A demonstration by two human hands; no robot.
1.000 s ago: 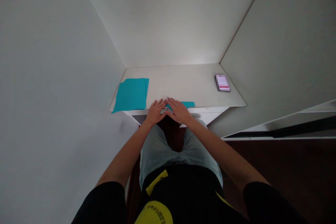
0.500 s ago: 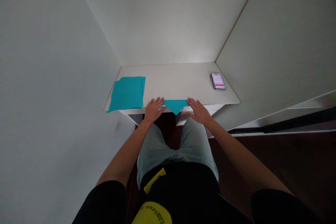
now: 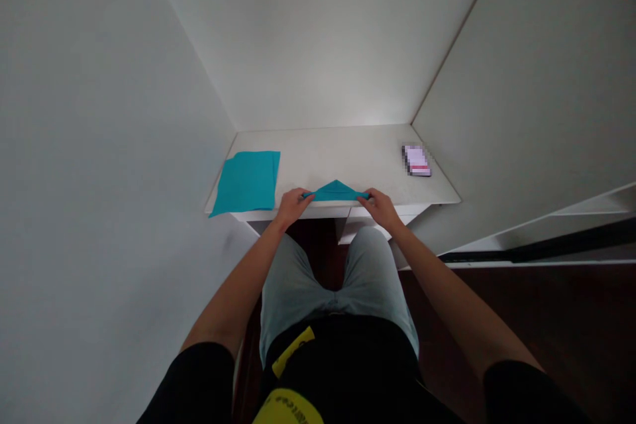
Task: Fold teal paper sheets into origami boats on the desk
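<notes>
A folded sheet of teal paper point(image 3: 336, 191) lies at the front edge of the white table, its point facing the wall and its long side towards me. My left hand point(image 3: 293, 204) pinches its left corner between thumb and fingers. The right corner is pinched the same way by my right hand point(image 3: 380, 205). Both hands rest at the table's front edge, with the folded paper stretched between them.
Several flat teal sheets point(image 3: 247, 180) lie stacked at the left of the white table point(image 3: 318, 152), one corner over the front edge. A phone point(image 3: 416, 160) with blurred screen lies at the right. White walls enclose the table's back and sides.
The folded paper's point hung down over the front edge; now it points towards the wall. My hands have gone from lying flat beside the paper to pinching its two corners.
</notes>
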